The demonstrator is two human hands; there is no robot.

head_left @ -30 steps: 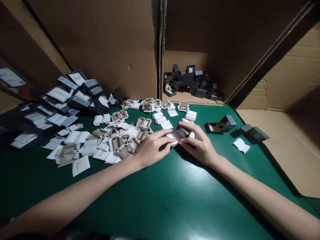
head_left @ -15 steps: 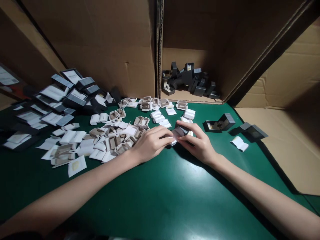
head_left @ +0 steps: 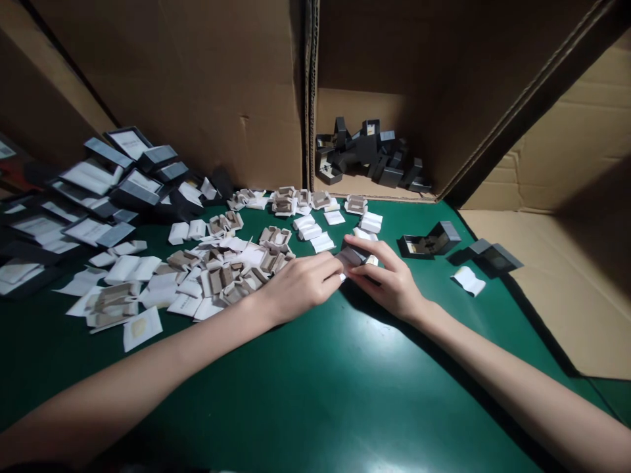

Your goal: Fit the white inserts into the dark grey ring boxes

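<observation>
A small dark hinged box (head_left: 359, 255) is in my right hand (head_left: 394, 282), thumb below and fingers over its top. My left hand (head_left: 308, 281) meets it from the left, fingers pinched together at its edge. A bit of white shows at those fingertips; what they grip is mostly hidden. Just beyond the hands lie folded white inserts (head_left: 323, 242). To the left of my left hand spreads a heap of white papers and brown-grey card inserts (head_left: 217, 279). Right of my right hand, a dark box (head_left: 434, 240) stands open on the green table (head_left: 315, 387).
Dark boxes with white papers (head_left: 108, 184) are piled at the far left. More dark boxes (head_left: 367, 151) lie inside a cardboard carton (head_left: 374, 105) at the back. Another open dark box (head_left: 493, 256) and a white insert (head_left: 468, 280) lie near a cardboard flap (head_left: 566, 282) on the right.
My left fingers have closed more tightly at the box's edge, and the white bit there has shifted slightly. My right hand still holds the box in nearly the same place. The view has shifted slightly.
</observation>
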